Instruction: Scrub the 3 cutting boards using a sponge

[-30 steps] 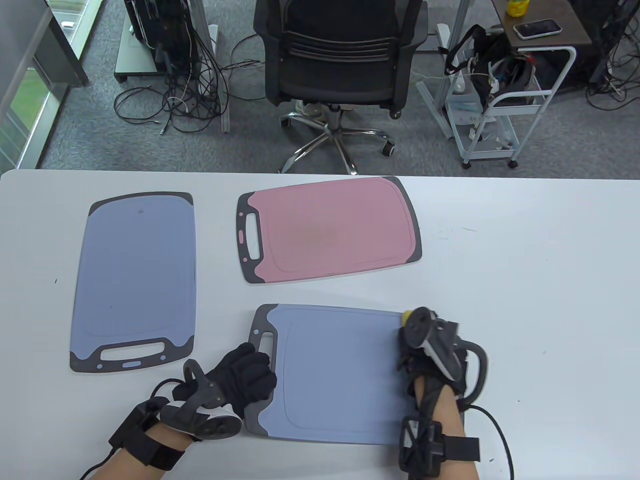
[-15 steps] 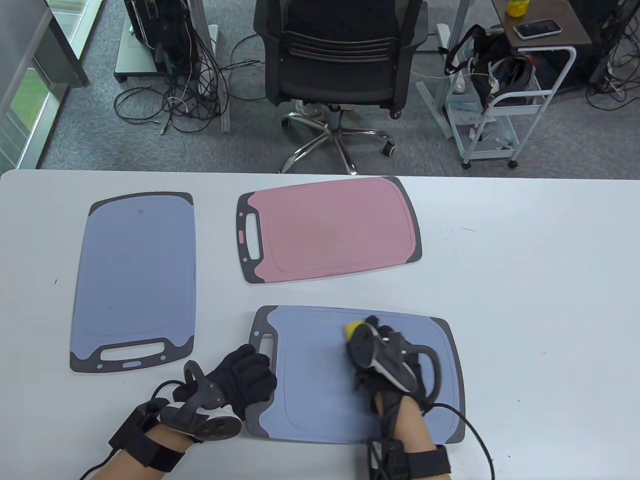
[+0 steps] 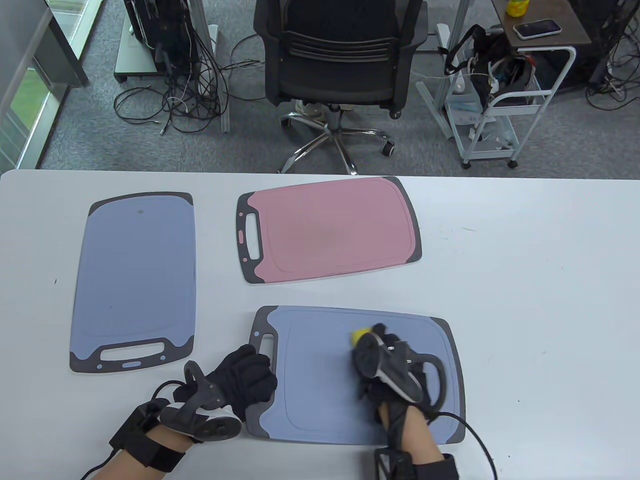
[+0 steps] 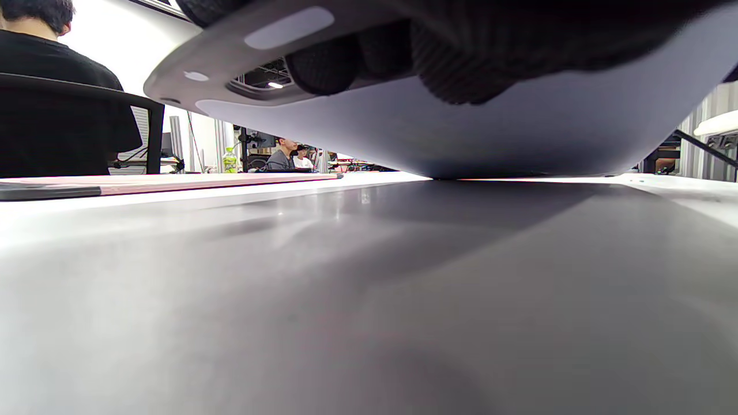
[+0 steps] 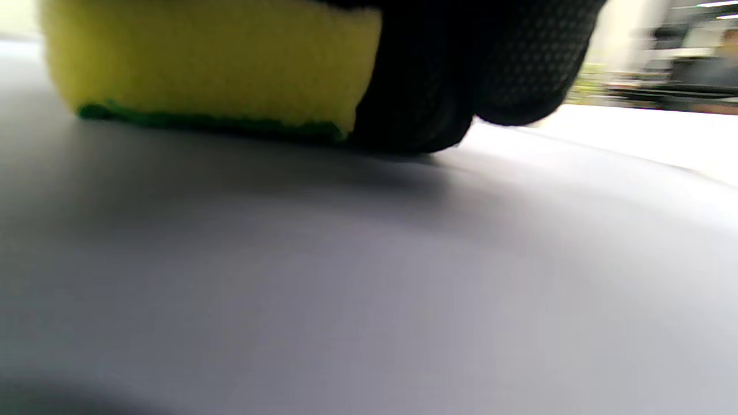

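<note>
Three cutting boards lie on the white table (image 3: 525, 280): a blue one (image 3: 135, 275) at the left, a pink one (image 3: 330, 230) at the back middle, a second blue one (image 3: 315, 385) near me. My left hand (image 3: 245, 375) grips the near board's handle end; the left wrist view shows its fingers (image 4: 450, 75) curled under the board (image 4: 490, 138), whose handle end stands off the table. My right hand (image 3: 387, 362) holds a yellow sponge (image 3: 359, 336) on that board's middle. In the right wrist view the sponge (image 5: 202, 63) sits green side down on the board (image 5: 346, 276), with gloved fingers (image 5: 461, 75) beside it.
Beyond the table's far edge stand a black office chair (image 3: 340, 55), a white cart (image 3: 505, 100) with bags, and loose cables (image 3: 175, 100) on the floor. The left wrist view shows the pink board's edge (image 4: 173, 183) and people seated far behind.
My right hand has slid the sponge from the near board's right edge leftward to its middle, then a little back toward me. The left hand has kept its grip on the handle end.
</note>
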A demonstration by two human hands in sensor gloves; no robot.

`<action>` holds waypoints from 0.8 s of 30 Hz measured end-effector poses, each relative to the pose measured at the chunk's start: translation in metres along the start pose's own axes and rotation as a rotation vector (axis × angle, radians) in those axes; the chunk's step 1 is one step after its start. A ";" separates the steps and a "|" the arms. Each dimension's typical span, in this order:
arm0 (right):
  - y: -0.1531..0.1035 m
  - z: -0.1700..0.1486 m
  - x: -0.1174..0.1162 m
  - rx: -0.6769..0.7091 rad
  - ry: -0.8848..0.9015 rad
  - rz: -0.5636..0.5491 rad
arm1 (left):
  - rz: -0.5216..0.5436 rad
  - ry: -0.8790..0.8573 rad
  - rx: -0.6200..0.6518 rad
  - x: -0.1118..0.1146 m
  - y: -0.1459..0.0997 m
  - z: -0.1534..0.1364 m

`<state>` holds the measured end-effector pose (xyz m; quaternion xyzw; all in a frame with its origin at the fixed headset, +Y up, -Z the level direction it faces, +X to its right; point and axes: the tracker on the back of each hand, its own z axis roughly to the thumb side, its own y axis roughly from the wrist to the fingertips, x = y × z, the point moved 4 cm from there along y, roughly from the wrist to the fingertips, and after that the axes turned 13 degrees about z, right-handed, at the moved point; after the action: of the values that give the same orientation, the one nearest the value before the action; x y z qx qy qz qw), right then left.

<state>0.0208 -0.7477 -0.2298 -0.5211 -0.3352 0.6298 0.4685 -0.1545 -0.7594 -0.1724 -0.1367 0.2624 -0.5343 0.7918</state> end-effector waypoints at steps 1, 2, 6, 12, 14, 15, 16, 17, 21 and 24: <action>-0.002 0.026 0.000 0.097 -0.039 0.003 | 0.000 0.001 0.000 0.000 0.000 0.000; -0.007 0.057 0.002 0.201 -0.089 -0.012 | 0.000 0.002 0.000 0.000 0.000 0.000; -0.009 0.047 0.004 0.113 -0.247 -0.023 | 0.010 0.000 -0.004 -0.001 -0.001 0.000; -0.017 -0.158 -0.020 -0.512 -0.035 0.054 | 0.009 0.000 -0.005 -0.001 -0.001 0.001; -0.041 -0.222 -0.036 -0.713 0.077 0.137 | 0.011 0.004 -0.001 -0.002 -0.001 0.002; -0.048 -0.233 -0.041 -0.722 0.173 0.139 | 0.013 0.006 0.001 -0.002 -0.001 0.002; -0.053 -0.242 -0.046 -0.715 0.286 0.109 | 0.014 0.002 0.000 -0.002 -0.001 0.002; -0.053 -0.241 -0.047 -0.680 0.354 0.069 | 0.014 -0.002 -0.001 -0.002 -0.001 0.002; -0.026 -0.189 -0.026 -0.552 0.027 0.116 | 0.025 -0.002 -0.002 -0.003 -0.001 0.004; -0.005 -0.101 -0.012 -0.285 0.019 0.050 | 0.038 -0.003 0.004 -0.004 -0.001 0.007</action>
<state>0.1196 -0.7636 -0.2450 -0.5964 -0.4036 0.5825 0.3770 -0.1523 -0.7566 -0.1648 -0.1311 0.2627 -0.5195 0.8024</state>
